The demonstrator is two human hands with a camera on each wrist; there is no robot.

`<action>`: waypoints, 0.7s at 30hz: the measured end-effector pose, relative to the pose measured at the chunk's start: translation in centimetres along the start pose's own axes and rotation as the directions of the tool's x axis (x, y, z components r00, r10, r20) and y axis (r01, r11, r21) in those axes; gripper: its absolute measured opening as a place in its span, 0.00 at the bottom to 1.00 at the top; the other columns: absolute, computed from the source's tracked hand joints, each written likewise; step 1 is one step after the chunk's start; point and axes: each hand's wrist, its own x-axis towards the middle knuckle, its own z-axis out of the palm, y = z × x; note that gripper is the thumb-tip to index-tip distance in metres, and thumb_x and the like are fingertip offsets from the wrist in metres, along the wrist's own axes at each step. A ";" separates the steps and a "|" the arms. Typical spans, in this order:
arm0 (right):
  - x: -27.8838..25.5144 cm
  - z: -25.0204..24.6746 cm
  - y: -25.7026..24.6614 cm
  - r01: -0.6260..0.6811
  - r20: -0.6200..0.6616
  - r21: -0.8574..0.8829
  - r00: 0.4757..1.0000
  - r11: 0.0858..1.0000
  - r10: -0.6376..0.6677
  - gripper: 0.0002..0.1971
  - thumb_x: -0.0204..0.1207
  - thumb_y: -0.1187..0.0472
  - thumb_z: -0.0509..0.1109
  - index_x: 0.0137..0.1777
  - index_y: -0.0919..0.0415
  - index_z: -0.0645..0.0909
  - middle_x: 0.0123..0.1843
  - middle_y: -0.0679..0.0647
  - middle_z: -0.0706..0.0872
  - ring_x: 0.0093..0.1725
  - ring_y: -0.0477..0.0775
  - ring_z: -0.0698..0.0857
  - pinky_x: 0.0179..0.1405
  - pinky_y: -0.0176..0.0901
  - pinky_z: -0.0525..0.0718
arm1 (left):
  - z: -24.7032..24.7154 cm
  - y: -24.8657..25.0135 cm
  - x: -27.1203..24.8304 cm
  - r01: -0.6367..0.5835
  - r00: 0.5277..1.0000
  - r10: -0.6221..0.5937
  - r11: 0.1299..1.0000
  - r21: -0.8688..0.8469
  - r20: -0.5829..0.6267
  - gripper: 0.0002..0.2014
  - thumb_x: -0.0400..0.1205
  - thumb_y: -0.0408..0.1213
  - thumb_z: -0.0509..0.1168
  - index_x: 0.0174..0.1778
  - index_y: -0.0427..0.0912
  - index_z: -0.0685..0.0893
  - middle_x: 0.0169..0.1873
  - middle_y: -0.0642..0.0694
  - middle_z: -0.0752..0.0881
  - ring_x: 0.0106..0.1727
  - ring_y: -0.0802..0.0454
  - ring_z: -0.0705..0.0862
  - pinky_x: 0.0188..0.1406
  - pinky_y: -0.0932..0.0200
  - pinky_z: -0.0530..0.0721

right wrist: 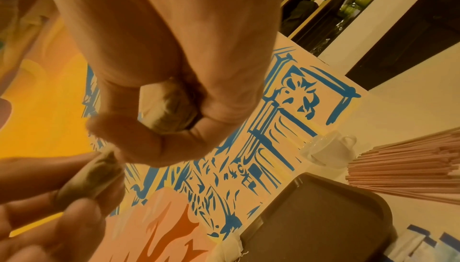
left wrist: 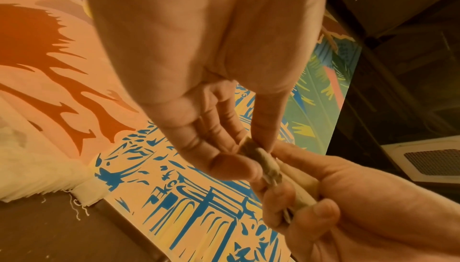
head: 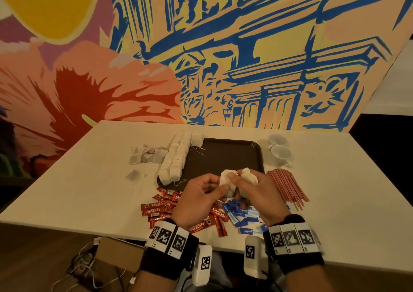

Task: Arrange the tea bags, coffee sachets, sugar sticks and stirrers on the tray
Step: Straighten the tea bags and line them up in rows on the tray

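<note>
Above the front edge of the dark brown tray (head: 223, 155), both hands hold white tea bags. My left hand (head: 218, 185) pinches a small stack of tea bags (head: 224, 176) between thumb and fingers; the left wrist view shows that stack (left wrist: 259, 157) edge-on. My right hand (head: 240, 184) grips another bundle of tea bags (head: 249, 176), curled in the fist in the right wrist view (right wrist: 169, 109). Two long rows of tea bags (head: 176, 157) lie along the tray's left side. Red coffee sachets (head: 161, 209), blue sugar sticks (head: 243, 218) and pink stirrers (head: 288, 186) lie on the table.
Loose tea bags (head: 145, 155) lie on the white table left of the tray. Two white cups (head: 279, 148) stand at the tray's far right corner. A painted wall rises behind the table. A cardboard box and cables (head: 116, 253) sit on the floor below the near edge.
</note>
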 end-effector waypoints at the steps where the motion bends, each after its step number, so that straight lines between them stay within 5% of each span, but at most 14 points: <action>1: 0.0 0.0 0.0 0.007 0.007 -0.011 1.000 1.000 -0.007 0.10 0.80 0.51 0.76 0.53 0.57 0.90 0.38 0.57 0.89 0.34 0.52 0.84 0.25 0.44 0.81 | -0.2 -0.1 -0.1 0.003 1.000 -0.003 1.000 0.015 0.015 0.08 0.84 0.37 0.70 0.57 0.42 0.87 0.48 0.46 0.92 0.47 0.47 0.91 0.45 0.55 0.89; 8: 0.2 0.5 -0.1 0.024 0.030 -0.061 0.999 0.998 -0.022 0.12 0.81 0.52 0.74 0.53 0.61 0.89 0.36 0.59 0.86 0.30 0.51 0.82 0.22 0.41 0.80 | -1.0 -0.5 -0.5 -0.021 0.998 0.013 0.987 0.158 0.054 0.10 0.84 0.44 0.70 0.51 0.42 0.90 0.43 0.42 0.91 0.44 0.43 0.90 0.47 0.49 0.88; 12: 0.8 0.3 0.1 -0.023 -0.068 -0.042 0.997 0.999 0.020 0.15 0.84 0.48 0.70 0.53 0.60 0.88 0.38 0.56 0.86 0.32 0.51 0.83 0.23 0.43 0.81 | -2.2 -0.2 -0.5 0.027 0.999 -0.035 0.974 0.224 0.030 0.07 0.83 0.45 0.71 0.45 0.45 0.90 0.40 0.44 0.91 0.40 0.51 0.90 0.44 0.61 0.87; 15: 1.1 -0.6 0.7 -0.069 -0.144 -0.010 0.987 0.998 0.067 0.15 0.85 0.48 0.68 0.54 0.60 0.88 0.40 0.57 0.86 0.35 0.53 0.84 0.25 0.44 0.83 | -4.4 0.0 0.7 0.087 0.995 -0.071 0.961 0.262 -0.071 0.10 0.83 0.46 0.71 0.42 0.44 0.89 0.38 0.44 0.91 0.36 0.55 0.88 0.39 0.65 0.84; 21: 1.4 -1.0 1.5 -0.157 -0.128 -0.032 0.980 0.987 0.152 0.14 0.85 0.49 0.68 0.53 0.60 0.87 0.42 0.58 0.87 0.36 0.53 0.86 0.30 0.45 0.86 | -10.0 -1.8 5.3 0.246 0.947 -0.182 0.940 0.236 -0.263 0.13 0.79 0.45 0.75 0.33 0.42 0.84 0.32 0.45 0.87 0.36 0.50 0.84 0.43 0.52 0.83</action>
